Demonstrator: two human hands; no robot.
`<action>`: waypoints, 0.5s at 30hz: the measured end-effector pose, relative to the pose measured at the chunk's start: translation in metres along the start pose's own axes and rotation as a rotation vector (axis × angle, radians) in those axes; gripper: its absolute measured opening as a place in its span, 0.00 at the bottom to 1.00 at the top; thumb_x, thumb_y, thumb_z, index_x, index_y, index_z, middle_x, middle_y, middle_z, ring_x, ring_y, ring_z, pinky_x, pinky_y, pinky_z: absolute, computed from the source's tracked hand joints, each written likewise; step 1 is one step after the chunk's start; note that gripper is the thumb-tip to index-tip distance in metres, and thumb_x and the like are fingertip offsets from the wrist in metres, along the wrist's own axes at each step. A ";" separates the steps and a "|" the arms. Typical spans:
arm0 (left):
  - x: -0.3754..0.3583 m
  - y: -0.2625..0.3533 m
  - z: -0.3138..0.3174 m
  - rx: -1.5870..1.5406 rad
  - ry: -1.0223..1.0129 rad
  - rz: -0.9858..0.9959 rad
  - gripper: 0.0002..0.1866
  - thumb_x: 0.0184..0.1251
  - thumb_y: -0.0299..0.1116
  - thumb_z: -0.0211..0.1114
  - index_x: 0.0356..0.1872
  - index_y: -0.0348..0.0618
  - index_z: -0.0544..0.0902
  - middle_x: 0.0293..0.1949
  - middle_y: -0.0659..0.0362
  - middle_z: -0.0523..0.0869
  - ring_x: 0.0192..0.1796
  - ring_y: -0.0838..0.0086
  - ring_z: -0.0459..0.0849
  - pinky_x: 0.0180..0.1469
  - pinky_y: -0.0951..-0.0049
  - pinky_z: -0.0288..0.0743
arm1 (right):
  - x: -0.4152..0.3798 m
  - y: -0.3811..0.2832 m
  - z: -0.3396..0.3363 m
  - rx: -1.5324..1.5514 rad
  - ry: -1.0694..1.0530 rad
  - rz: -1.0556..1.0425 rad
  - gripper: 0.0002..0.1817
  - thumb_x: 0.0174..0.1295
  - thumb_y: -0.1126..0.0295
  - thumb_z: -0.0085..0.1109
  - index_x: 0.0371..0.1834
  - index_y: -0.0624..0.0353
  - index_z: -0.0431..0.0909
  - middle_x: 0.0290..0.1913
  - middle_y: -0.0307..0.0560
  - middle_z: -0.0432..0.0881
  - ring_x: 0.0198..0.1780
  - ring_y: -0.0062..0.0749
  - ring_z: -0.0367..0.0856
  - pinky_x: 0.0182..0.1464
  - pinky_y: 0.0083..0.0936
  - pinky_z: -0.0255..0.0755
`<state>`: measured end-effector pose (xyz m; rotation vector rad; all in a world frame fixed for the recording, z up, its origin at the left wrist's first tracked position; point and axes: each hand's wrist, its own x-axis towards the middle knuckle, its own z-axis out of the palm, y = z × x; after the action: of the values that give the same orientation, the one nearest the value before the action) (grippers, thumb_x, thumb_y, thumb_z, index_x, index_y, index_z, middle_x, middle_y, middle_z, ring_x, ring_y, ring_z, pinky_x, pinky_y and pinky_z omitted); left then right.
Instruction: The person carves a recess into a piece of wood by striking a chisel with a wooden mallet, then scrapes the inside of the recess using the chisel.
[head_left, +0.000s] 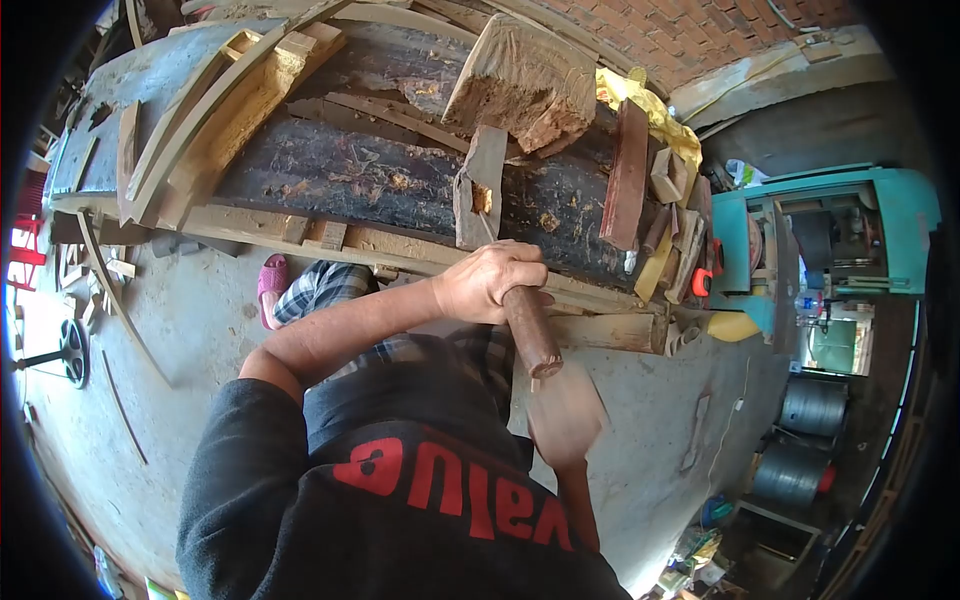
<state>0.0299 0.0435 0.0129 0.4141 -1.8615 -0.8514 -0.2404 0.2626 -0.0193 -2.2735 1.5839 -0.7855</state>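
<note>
My left hand (492,282) is wrapped round a chisel (530,335) with a thick, round wooden handle. The thin blade runs up from my fist to a ragged, pale notch in a small grey board (482,165). That board lies across a dark, rough-barked log (370,185). Below the handle's butt end, my right hand (567,415) is a pale brown smear of motion at the end of the forearm. Its fingers cannot be made out, nor whether it holds something.
A big rough wood block (525,85) rests on the log, with a reddish board (627,175) to its right. Curved strips (200,125) lie at the left. A red-and-black tape measure (708,270) and a teal machine (735,240) are at the right.
</note>
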 end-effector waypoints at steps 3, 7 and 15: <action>-0.004 -0.010 0.005 0.020 0.059 0.002 0.15 0.53 0.35 0.72 0.26 0.42 0.71 0.26 0.53 0.72 0.31 0.52 0.76 0.36 0.56 0.68 | 0.054 -0.058 -0.012 0.231 0.229 0.218 0.16 0.48 0.74 0.69 0.40 0.64 0.77 0.33 0.49 0.82 0.35 0.34 0.83 0.40 0.27 0.74; -0.012 -0.011 0.009 0.053 0.014 0.088 0.16 0.52 0.37 0.73 0.26 0.43 0.72 0.26 0.54 0.72 0.32 0.53 0.76 0.36 0.58 0.68 | 0.073 -0.067 -0.008 0.600 0.376 -0.169 0.19 0.51 0.73 0.69 0.43 0.63 0.71 0.34 0.50 0.80 0.32 0.34 0.81 0.39 0.29 0.76; -0.015 -0.011 0.008 0.060 0.016 0.106 0.14 0.52 0.36 0.73 0.27 0.44 0.74 0.26 0.55 0.73 0.32 0.55 0.76 0.36 0.59 0.68 | 0.079 -0.063 -0.001 0.528 0.304 -0.133 0.22 0.47 0.74 0.72 0.43 0.59 0.69 0.34 0.49 0.78 0.27 0.33 0.76 0.37 0.26 0.74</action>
<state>0.0286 0.0477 -0.0069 0.3554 -1.8806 -0.7207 -0.1712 0.2134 0.0350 -1.9443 1.1486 -1.4451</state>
